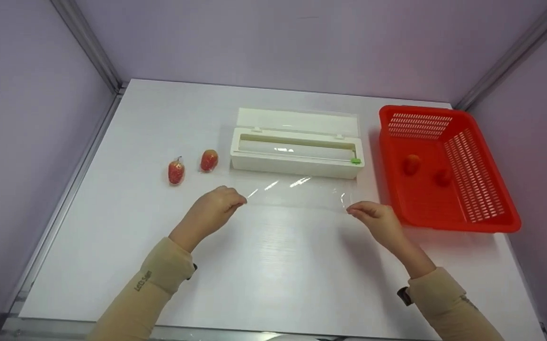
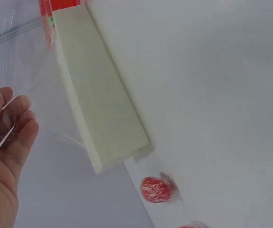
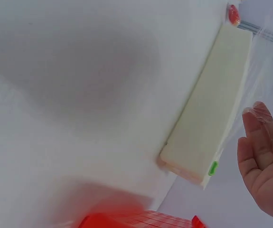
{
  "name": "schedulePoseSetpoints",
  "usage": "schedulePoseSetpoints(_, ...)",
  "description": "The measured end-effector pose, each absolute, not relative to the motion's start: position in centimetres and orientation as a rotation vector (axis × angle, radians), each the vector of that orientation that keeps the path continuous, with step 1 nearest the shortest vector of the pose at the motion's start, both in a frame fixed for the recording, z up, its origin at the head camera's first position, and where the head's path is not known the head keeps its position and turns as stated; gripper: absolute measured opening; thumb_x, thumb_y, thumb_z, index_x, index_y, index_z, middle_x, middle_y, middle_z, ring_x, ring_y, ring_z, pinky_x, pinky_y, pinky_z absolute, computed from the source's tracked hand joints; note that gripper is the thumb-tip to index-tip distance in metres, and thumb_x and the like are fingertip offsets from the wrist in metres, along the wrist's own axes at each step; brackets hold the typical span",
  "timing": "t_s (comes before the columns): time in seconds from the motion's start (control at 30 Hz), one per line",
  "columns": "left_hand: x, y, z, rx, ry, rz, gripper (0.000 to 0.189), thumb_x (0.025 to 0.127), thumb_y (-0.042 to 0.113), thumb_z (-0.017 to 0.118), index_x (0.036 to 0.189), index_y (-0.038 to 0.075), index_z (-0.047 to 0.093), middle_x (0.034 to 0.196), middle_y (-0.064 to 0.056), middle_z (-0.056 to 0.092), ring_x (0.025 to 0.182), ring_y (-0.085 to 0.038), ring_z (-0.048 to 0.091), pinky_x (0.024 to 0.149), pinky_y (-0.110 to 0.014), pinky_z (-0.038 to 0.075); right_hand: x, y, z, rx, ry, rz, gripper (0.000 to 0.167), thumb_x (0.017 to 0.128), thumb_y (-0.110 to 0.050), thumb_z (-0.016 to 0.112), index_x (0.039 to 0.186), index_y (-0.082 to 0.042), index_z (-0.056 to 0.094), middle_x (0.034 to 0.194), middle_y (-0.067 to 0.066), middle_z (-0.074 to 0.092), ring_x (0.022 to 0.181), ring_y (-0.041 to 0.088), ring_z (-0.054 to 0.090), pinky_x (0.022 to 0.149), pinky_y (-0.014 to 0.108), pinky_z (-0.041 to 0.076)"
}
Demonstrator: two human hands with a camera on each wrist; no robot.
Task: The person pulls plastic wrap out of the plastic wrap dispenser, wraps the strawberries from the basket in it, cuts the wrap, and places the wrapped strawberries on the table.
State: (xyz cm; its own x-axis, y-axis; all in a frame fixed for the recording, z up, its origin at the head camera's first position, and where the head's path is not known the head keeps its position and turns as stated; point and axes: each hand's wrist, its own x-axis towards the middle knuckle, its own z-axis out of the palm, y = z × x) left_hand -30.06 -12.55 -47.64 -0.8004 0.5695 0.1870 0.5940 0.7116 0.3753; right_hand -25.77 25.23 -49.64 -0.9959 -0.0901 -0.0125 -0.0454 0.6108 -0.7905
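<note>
A white cling film dispenser [image 1: 295,165] stands with its lid swung back and the film roll [image 1: 297,148] showing inside. From its front a sheet of clear cling film [image 1: 292,192] is pulled out above the table. My left hand [image 1: 213,212] pinches the sheet's left corner between thumb and fingers. Its right corner is pinched by my right hand [image 1: 381,225]. In the left wrist view the film stretches from the fingers [image 2: 26,133] toward the dispenser. A green cutter slider [image 1: 356,161] sits at the right end of the dispenser.
Left of the dispenser lie two red fruits, one nearer it [image 1: 209,160] and one farther left [image 1: 176,172], both in shiny clear wrap. A red plastic basket [image 1: 451,226] on the right holds two more reddish fruits [image 1: 411,164]. Pale panels [image 1: 273,47] enclose the table.
</note>
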Motion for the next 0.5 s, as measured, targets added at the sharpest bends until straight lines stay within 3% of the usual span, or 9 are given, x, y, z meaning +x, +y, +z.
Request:
schedulePoseSetpoints(0.2, -29.6, -12.1, -50.3, -1.007, -2.867, -0.518, 0.013, 0.086, 0.008, 0.062, 0.096, 0.012, 0.070, 0.089, -0.001, 0.068, 0.085, -0.016, 0.062, 0.075, -0.027, 0.054, -25.2, 25.2, -51.6, -0.355, 3.018, -0.996, 0.013, 0.083, -0.007, 0.066, 0.093, -0.010, 0.073, 0.091, 0.006, 0.072, 0.089, 0.024, 0.067, 0.082, 0.041, 0.053)
schedulePoseSetpoints(0.5, -29.5, -11.5, -54.1, -1.016, -3.006, -0.202, 0.020, 0.088, 0.008, 0.059, 0.102, 0.016, 0.069, 0.098, -0.001, 0.066, 0.090, -0.016, 0.062, 0.076, -0.029, 0.054, -25.1, 25.0, -55.2, -0.678, 3.152, -0.581, 0.021, 0.078, 0.001, 0.067, 0.095, -0.009, 0.072, 0.096, 0.009, 0.071, 0.091, 0.026, 0.066, 0.083, 0.039, 0.053)
